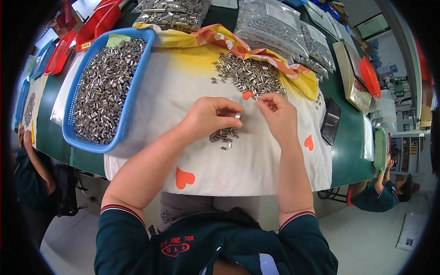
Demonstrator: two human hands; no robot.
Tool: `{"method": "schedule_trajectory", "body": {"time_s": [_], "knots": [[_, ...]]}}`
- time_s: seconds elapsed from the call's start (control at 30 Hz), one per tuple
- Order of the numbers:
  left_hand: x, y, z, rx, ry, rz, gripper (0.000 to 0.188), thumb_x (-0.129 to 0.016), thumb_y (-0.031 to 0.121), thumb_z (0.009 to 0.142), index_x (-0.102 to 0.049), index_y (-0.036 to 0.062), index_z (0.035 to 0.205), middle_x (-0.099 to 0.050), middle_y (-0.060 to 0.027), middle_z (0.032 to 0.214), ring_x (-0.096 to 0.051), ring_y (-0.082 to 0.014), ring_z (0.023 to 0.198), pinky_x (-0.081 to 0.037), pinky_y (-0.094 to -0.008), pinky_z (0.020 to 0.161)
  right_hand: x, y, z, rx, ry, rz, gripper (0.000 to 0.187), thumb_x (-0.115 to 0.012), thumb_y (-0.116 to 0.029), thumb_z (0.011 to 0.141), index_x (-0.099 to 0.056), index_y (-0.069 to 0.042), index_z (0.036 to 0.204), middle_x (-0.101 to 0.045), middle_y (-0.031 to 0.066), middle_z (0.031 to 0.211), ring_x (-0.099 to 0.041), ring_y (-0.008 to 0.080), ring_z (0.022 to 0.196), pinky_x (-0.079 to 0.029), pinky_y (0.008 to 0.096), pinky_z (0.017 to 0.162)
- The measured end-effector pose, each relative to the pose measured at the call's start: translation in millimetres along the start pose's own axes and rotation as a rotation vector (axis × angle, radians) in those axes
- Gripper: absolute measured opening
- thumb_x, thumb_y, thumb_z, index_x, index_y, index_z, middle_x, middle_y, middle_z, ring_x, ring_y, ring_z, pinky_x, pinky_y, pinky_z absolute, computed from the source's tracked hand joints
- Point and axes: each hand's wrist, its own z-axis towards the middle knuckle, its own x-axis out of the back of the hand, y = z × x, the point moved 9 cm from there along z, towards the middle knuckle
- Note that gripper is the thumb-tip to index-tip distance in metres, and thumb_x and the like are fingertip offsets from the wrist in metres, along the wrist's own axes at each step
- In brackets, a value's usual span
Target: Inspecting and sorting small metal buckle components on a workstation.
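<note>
My left hand (206,117) is curled with thumb and forefinger together on a short, shiny metal sleeve (238,116). Beneath its fingertips a small heap of metal sleeves (223,134) lies on the white cloth (158,101). My right hand (280,114) is closed in a pinch at the near edge of a larger pile of metal sleeves (252,75). A small shiny piece, seemingly one of these sleeves, shows at its fingertips. The inside of both hands is hidden.
A blue basket (149,50) full of metal sleeves stands on the left. Clear bags of metal parts (270,27) line the back. A dark phone (330,121) lies right of the cloth, on the green table (350,158). Other people sit at both sides.
</note>
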Motion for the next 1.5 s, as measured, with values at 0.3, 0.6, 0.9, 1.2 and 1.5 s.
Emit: {"method": "schedule_trajectory", "body": {"time_s": [0.3,0.6,0.9,1.2,1.5], "knots": [[2.4,-1.0,2.6,-0.011,0.016,-0.058,0.027,-0.067,0.003,0.073,-0.060,-0.0008,0.098,-0.059,-0.0003,0.081,-0.054,-0.0046,0.074,-0.047,-0.0192,0.067,-10.6,-11.0,7.5,0.282,0.192,-0.480,0.010,-0.062,-0.008,0.069,-0.062,-0.006,0.079,-0.057,0.0088,0.077,-0.053,0.0262,0.078,-0.042,0.0367,0.071],[6.6,6.7,1.5,-0.061,0.018,-0.150,0.027,-0.064,0.000,0.075,-0.058,-0.0012,0.101,-0.060,-0.0017,0.085,-0.056,-0.0058,0.076,-0.047,-0.0200,0.069,-12.7,-17.8,-9.1,0.078,-0.019,0.100,0.007,-0.060,-0.002,0.070,-0.059,-0.002,0.078,-0.058,0.0065,0.077,-0.056,0.0155,0.071,-0.045,0.0267,0.064],[5.3,0.1,3.0,-0.049,0.002,-0.117,0.029,-0.066,0.002,0.073,-0.059,-0.0017,0.102,-0.061,-0.0028,0.083,-0.056,-0.0059,0.074,-0.047,-0.0201,0.068,-21.1,-29.8,-16.2,0.126,-0.125,0.188,0.008,-0.059,0.001,0.072,-0.058,-0.001,0.079,-0.058,0.0025,0.073,-0.054,0.0094,0.067,-0.044,0.0219,0.061],[6.2,1.7,1.4,-0.052,0.025,-0.130,0.029,-0.066,0.002,0.073,-0.059,-0.0027,0.101,-0.063,-0.0054,0.086,-0.058,-0.0077,0.076,-0.048,-0.0205,0.068,-13.5,-49.1,-22.0,0.348,0.018,-0.032,0.009,-0.060,-0.003,0.070,-0.058,-0.002,0.078,-0.058,0.0070,0.072,-0.055,0.0184,0.065,-0.044,0.0287,0.057],[2.2,-0.7,1.7,-0.020,0.006,-0.057,0.028,-0.067,0.004,0.073,-0.060,-0.0025,0.100,-0.061,-0.0027,0.082,-0.056,-0.0061,0.075,-0.047,-0.0198,0.066,-0.8,-1.2,-2.5,0.030,-0.055,0.105,0.013,-0.061,-0.010,0.074,-0.061,-0.002,0.085,-0.061,0.0066,0.077,-0.056,0.0144,0.061,-0.045,0.0251,0.058]]}}
